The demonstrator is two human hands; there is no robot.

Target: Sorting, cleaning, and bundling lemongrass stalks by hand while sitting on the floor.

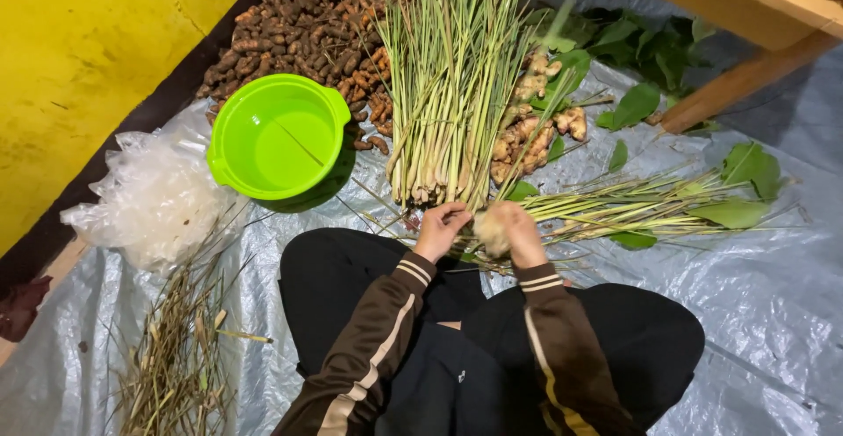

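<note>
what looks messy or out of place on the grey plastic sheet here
Nothing looks damaged. The only untidy spot is the heap of dry brownish stalk trimmings scattered over the grey plastic sheet at lower left, beside the crumpled clear plastic bags.

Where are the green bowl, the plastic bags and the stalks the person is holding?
green bowl (230,129): head view, on its left rim.
plastic bags (154,199): head view, middle of the crumpled clear heap.
stalks (615,208): head view, mid-length of the bundle lying right of the right hand (514,230).

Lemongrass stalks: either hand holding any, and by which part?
Right hand grips a lemongrass bundle at its root end. Left hand touches the same end; grip unclear.
</note>
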